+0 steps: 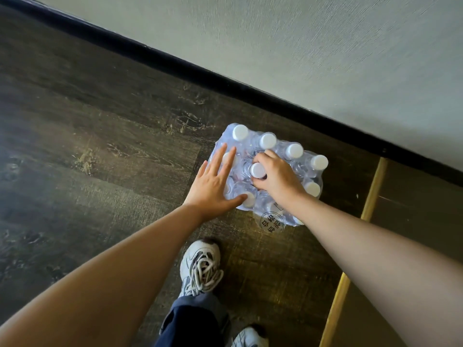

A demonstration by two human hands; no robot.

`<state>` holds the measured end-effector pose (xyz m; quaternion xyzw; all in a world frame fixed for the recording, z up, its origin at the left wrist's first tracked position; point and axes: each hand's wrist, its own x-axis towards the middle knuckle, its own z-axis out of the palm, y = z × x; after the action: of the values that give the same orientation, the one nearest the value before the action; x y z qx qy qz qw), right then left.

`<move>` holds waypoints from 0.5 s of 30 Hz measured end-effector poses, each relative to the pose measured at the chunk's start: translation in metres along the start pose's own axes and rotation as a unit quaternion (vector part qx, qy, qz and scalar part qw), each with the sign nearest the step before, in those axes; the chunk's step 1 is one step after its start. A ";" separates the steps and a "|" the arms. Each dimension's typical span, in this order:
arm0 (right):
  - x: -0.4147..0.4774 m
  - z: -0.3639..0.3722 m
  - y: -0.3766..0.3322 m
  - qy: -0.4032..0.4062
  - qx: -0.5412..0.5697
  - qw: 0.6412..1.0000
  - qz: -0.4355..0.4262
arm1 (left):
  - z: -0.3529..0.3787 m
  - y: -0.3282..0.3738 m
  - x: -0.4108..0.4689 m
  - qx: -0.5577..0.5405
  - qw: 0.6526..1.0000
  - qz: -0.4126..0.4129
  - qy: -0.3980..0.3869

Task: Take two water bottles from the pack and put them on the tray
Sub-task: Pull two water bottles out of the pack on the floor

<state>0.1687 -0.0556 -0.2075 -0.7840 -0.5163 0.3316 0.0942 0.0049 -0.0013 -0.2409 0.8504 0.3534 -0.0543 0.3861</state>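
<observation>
A shrink-wrapped pack of water bottles (293, 156) with white caps stands on the dark wooden floor close to the wall. My right hand (278, 177) is shut around the neck of a middle bottle (258, 170), whose white cap sticks up between my fingers. My left hand (216, 182) lies flat on the pack's left side, fingers spread, pressing on the wrap. No tray is in view.
A pale wall (300, 46) with a black skirting board (175, 63) runs diagonally behind the pack. A brass floor strip (350, 259) lies to the right. My own feet in white sneakers (200, 266) stand just in front of the pack.
</observation>
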 end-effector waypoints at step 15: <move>-0.079 -0.178 -0.086 0.075 0.066 0.992 -0.080 | -0.082 0.108 -0.013 -0.189 0.981 0.001 0.040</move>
<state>0.1947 -0.0515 0.0033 -0.7548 -0.5458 0.2966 0.2106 0.0498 -0.0003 -0.1126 0.7636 0.3719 0.0480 0.5256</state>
